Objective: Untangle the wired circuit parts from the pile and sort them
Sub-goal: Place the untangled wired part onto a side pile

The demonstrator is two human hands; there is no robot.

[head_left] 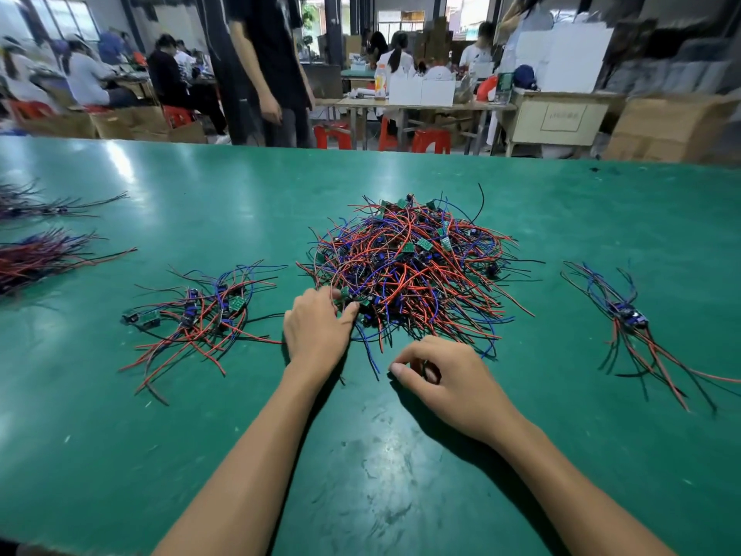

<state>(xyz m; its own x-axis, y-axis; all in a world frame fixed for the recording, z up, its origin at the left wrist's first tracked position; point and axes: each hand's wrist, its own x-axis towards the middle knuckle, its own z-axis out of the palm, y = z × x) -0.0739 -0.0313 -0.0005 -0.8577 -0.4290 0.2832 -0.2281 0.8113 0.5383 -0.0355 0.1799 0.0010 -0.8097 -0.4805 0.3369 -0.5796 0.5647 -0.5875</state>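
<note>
Parts at the pile (405, 270) edge are pinched by the left hand (316, 327); the right hand (445, 379), loosely curled, holds nothing.

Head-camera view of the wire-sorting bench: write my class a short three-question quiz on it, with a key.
1. True or false: the left hand touches the big tangled pile.
2. Which smaller group lies nearer the left hand: A, the left group, or B, the right group?
3. Fill in: the table top is ____.

Key: 1 true; 2 A; 3 green.
</note>
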